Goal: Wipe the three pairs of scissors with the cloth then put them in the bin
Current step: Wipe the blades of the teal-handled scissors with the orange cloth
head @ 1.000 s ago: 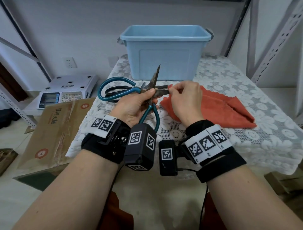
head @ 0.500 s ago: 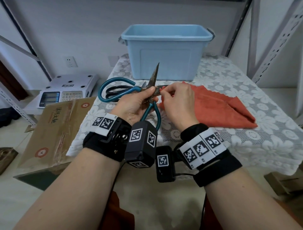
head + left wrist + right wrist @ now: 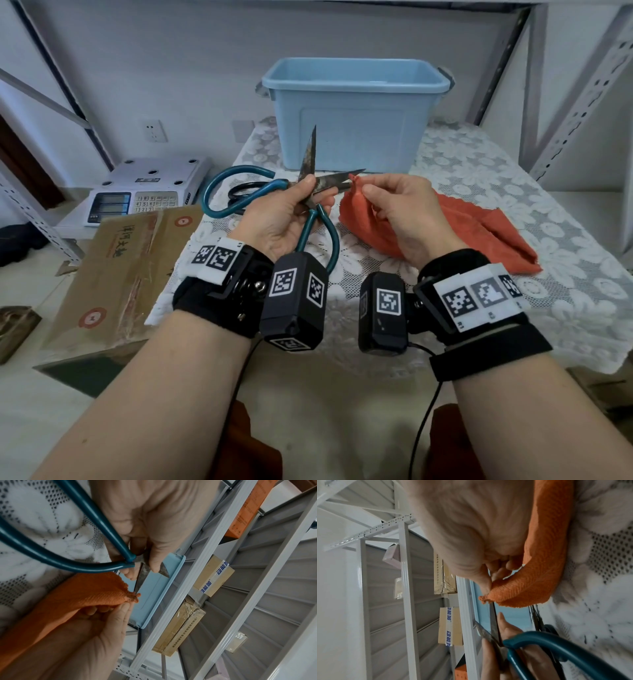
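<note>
A second pair of black-handled scissors [image 3: 245, 192] lies on the lace tablecloth [image 3: 513, 192] just beyond the left hand [image 3: 277, 219]. That hand's fingers curl round the pivot of the teal-handled scissors [image 3: 320, 192], blades spread apart, one pointing up and one pointing toward the right hand [image 3: 407, 212]. The right thumb and fingers pinch a corner of the orange cloth [image 3: 479, 229] at the tip of the lower blade; the rest trails onto the table behind the hand. Beyond both sets of fingers stands the blue bin [image 3: 356, 137].
</note>
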